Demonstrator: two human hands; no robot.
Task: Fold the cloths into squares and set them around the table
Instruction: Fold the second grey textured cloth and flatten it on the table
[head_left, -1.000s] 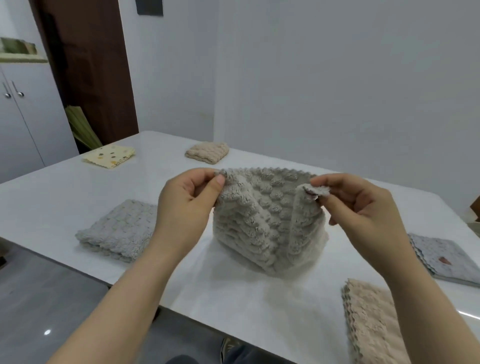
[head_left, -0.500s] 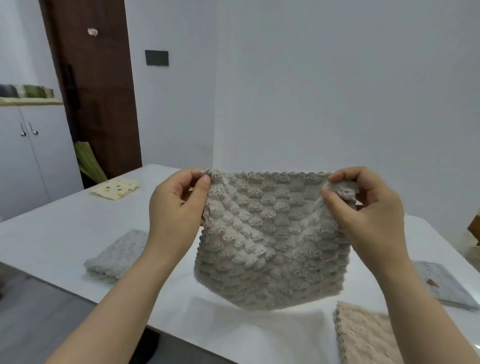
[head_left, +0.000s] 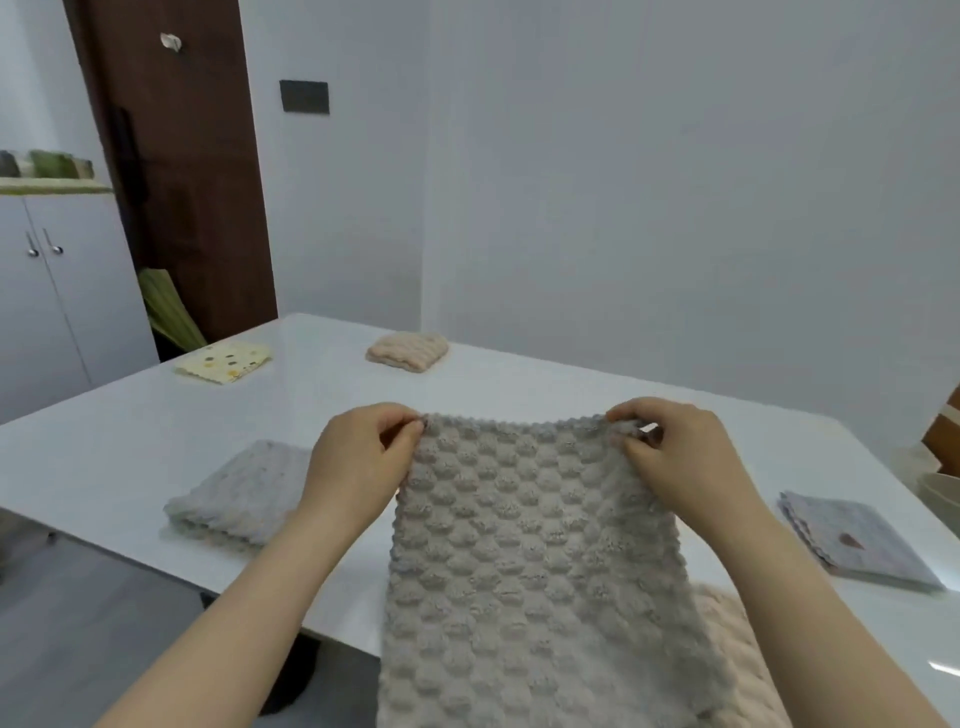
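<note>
A bumpy beige-grey cloth hangs full length in front of me, above the near edge of the white table. My left hand pinches its top left corner. My right hand pinches its top right corner. The cloth's lower end runs out of the bottom of the view. Folded cloths lie around the table: a grey one at the near left, a yellow spotted one at the far left, a pink one at the back and a thin grey one at the right.
A pink textured cloth lies at the near right, partly hidden by the held cloth. A pale bowl rim shows at the right edge. A white cabinet and a brown door stand to the left.
The bunched cloth has been lifted off the table and spread out between my hands. It now hangs longer and flat, and my hands have moved apart.
</note>
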